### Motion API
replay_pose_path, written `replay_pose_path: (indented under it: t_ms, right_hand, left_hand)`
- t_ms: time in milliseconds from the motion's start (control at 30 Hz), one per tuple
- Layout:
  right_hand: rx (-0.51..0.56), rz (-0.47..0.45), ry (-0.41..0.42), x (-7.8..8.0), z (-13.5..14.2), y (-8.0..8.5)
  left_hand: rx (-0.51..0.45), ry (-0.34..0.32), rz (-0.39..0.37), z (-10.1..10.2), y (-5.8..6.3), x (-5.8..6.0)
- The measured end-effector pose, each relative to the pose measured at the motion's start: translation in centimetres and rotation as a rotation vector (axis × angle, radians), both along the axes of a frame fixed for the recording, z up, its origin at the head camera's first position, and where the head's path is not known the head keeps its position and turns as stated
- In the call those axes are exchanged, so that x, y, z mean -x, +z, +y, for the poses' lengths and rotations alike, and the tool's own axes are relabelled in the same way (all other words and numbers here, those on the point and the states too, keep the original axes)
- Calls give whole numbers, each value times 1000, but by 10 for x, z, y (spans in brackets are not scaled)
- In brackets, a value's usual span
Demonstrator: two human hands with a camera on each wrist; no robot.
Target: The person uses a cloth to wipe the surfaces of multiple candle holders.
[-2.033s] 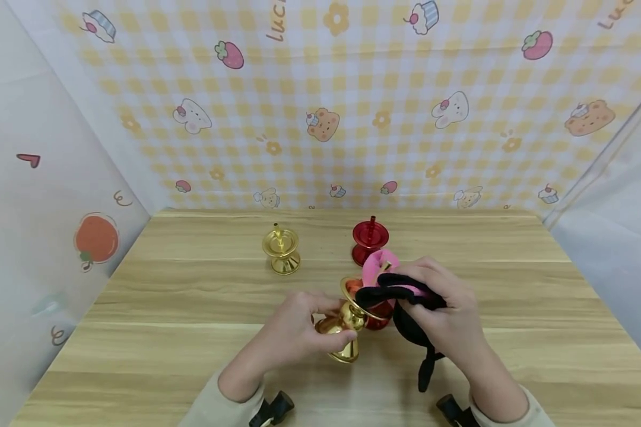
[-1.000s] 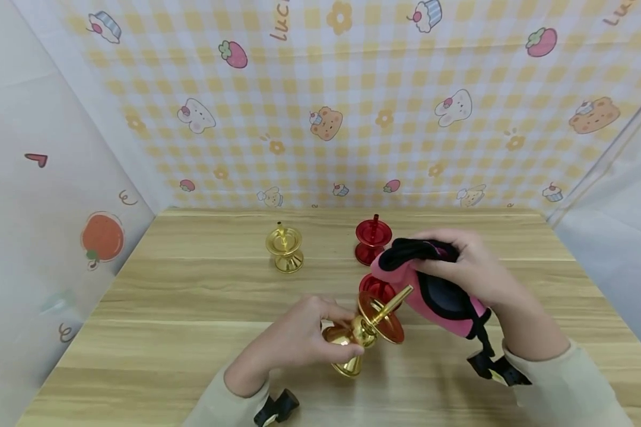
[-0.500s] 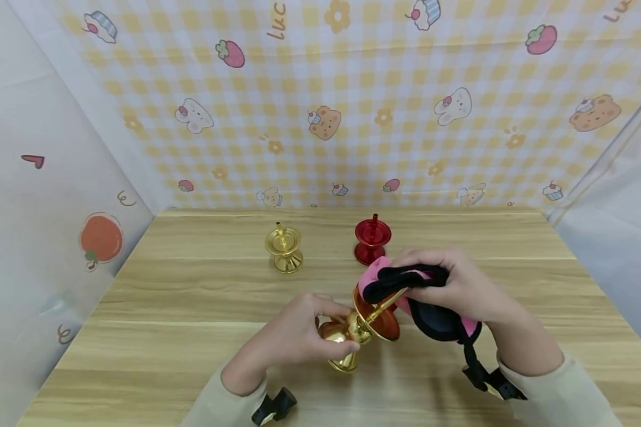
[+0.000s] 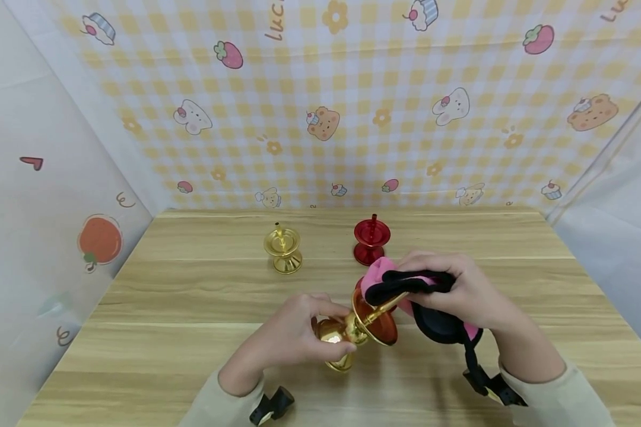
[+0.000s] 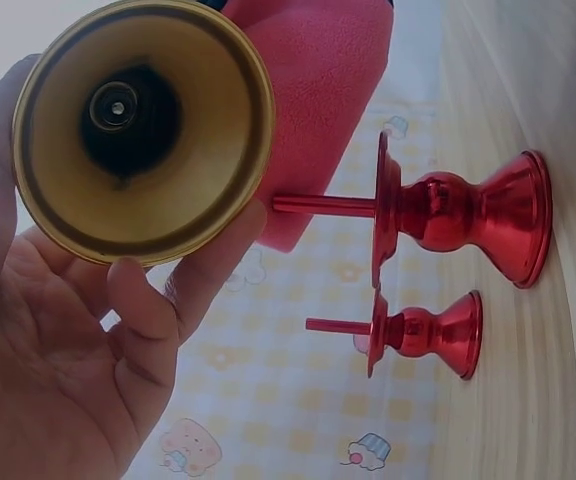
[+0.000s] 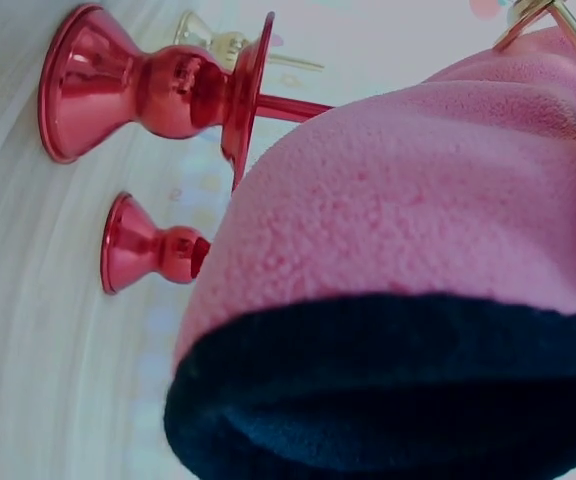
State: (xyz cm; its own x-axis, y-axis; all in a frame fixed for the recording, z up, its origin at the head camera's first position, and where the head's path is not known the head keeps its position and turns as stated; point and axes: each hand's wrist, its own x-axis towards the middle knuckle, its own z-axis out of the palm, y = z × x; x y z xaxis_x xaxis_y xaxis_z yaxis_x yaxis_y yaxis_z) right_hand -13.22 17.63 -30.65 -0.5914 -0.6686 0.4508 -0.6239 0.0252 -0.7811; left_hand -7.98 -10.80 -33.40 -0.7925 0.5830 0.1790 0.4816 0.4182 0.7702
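In the head view my left hand (image 4: 299, 332) grips a gold candlestick (image 4: 357, 331) around its base and stem. The candlestick is tilted, with its dish and candle tube leaning up to the right. My right hand (image 4: 459, 290) pinches a folded pink fleece cloth with black edging (image 4: 376, 274) at the tube's upper end, covering the tip. In the left wrist view the candlestick's hollow base (image 5: 198, 190) faces the camera, fingers around its rim. Pink fleece (image 6: 418, 200) fills much of the right wrist view, where the right hand's fingers are hidden.
A small gold candlestick (image 4: 283, 249) stands upright at the back left. One red candlestick (image 4: 371, 237) stands at the back centre. A nearer red candlestick (image 5: 443, 210) is mostly hidden behind the cloth in the head view. A black strap (image 4: 469, 356) hangs from the cloth.
The cloth was drawn off to the right, baring the tube, then came back onto the tube's end. The gold candlestick's tube now leans further right, still in my left hand.
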Motion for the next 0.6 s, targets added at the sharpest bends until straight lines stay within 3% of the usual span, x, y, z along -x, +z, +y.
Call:
replay_pose_path:
  t_ms: [200, 333, 600]
  right_hand:
    - [-43, 12, -98, -3, 2, 4]
    - [-25, 23, -150, -3, 5, 6]
    - [209, 247, -213, -6, 3, 9]
  left_hand:
    - [-16, -9, 24, -2, 0, 1]
    - [-74, -25, 57, -6, 1, 0]
    - [-171, 6, 135, -8, 5, 0]
